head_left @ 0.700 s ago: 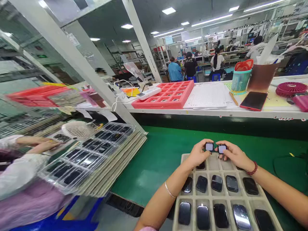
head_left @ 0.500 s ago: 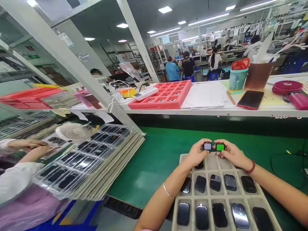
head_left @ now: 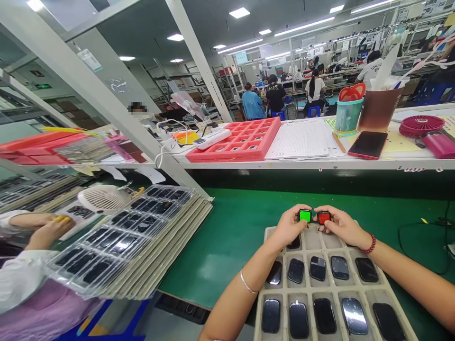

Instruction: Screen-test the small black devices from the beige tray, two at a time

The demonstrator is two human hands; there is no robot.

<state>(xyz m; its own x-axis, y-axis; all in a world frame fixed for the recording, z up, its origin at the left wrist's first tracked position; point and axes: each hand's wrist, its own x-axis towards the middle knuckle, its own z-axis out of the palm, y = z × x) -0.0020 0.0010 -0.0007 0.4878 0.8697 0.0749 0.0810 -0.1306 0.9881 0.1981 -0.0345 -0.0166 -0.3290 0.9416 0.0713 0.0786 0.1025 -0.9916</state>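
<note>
My left hand is closed around a small smartwatch whose lit screen shows green. Beside it, my right hand grips a second smartwatch with a red screen. Both are strapless and held side by side, facing me, above the far end of a beige compartment tray. In the tray's pockets lie several dark-screened watch bodies, such as this watch. Two pockets in the far row, just under my hands, hold nothing.
To the left rises a stack of trays under clear plastic covers. A co-worker's hands are beyond it, near a white fan. A shelf ahead carries a red foam tray, papers and a phone. Cables lie at right.
The left watch's screen has gone from pale white to green, and the right one's from green to red. My hands stay almost in place. The co-worker's hands have shifted slightly.
</note>
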